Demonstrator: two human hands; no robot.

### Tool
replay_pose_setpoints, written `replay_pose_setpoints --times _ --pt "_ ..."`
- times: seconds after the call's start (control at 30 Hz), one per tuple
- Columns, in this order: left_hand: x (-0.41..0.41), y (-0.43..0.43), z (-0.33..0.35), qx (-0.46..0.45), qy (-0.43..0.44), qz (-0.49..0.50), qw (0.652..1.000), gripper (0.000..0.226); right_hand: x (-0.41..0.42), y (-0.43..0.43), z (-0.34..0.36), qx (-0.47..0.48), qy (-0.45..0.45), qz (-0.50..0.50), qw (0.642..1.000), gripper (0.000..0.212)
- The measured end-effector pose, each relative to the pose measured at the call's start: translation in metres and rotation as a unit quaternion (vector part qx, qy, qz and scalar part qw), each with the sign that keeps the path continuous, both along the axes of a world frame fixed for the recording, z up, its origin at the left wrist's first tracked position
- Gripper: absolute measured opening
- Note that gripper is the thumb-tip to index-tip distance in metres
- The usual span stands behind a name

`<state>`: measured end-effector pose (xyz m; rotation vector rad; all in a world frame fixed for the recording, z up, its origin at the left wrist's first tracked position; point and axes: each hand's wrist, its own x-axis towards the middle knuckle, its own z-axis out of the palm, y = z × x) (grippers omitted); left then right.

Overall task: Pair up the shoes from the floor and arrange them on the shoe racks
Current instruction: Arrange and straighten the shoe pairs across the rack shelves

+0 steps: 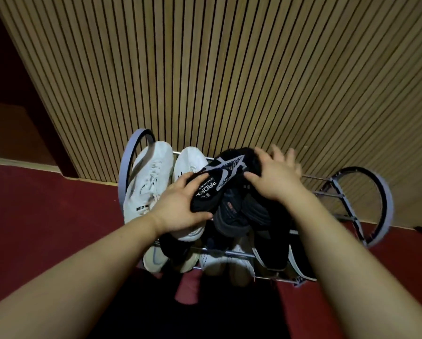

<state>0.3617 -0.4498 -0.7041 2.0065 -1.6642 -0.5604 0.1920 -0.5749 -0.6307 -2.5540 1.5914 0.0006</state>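
We hold a black knit shoe (219,182) with grey patterning over the top tier of the shoe rack (389,204), just off the centre of the view toward twelve o'clock. Our left hand (178,206) grips its heel end from eight o'clock, fingers curled over the collar and thumb tucked under the sole. Our right hand (273,177) lies at two o'clock of that shoe, fingers spread and blurred, palm down on a second black shoe (239,154) that looks like its mate. We cannot tell whether anything is pinched underneath that palm.

At nine o'clock of the black shoe, a pair of white sneakers (148,179) sits side by side on the same tier, toes toward the slatted wall (205,69). Darker shoes (232,216) crowd the rack at six o'clock, just under the one we hold.

We judge the knit shoe to be light and soft. The upper will fold if we squeeze it mid-body, so the firmer heel and sole edge are the better places to grip. The fabric should not slip in our hands. The rack bars are thin, so the sole needs to land across two of them, level, close beside its mate.
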Motion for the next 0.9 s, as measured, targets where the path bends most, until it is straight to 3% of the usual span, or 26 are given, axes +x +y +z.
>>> replay_pose_setpoints --times 0.07,0.17,0.23,0.37,0.53,0.67,0.77,0.9 --pt "-0.001 -0.003 -0.001 -0.003 0.0 0.014 1.0 0.09 -0.021 0.017 -0.012 0.03 -0.074 -0.071 0.994 0.081" --pt "0.006 -0.012 0.003 0.048 -0.002 0.021 0.999 0.098 -0.033 0.036 -0.034 0.11 -0.175 -0.095 0.974 0.103" --pt "0.008 -0.017 0.008 0.058 -0.01 0.02 0.998 0.102 -0.032 0.038 -0.046 0.097 -0.209 -0.096 0.968 0.11" --pt "-0.005 -0.016 0.015 0.02 -0.003 0.035 0.999 0.094 -0.034 0.039 -0.052 0.048 -0.266 -0.078 0.96 0.09" --pt "-0.025 -0.017 0.015 -0.071 0.109 0.096 0.987 0.082 -0.087 0.03 -0.042 0.022 -0.376 -0.058 0.924 0.074" --pt "-0.054 -0.026 0.021 -0.12 0.11 0.101 0.982 0.078 -0.152 0.008 -0.054 -0.026 -0.378 -0.059 0.924 0.063" --pt "-0.085 -0.036 0.031 -0.136 0.125 0.085 0.979 0.074 -0.198 -0.016 -0.073 -0.004 -0.354 -0.065 0.933 0.059" --pt "-0.143 -0.061 0.04 -0.09 0.016 0.036 0.995 0.083 -0.23 -0.03 -0.095 0.043 -0.242 -0.039 0.969 0.064"
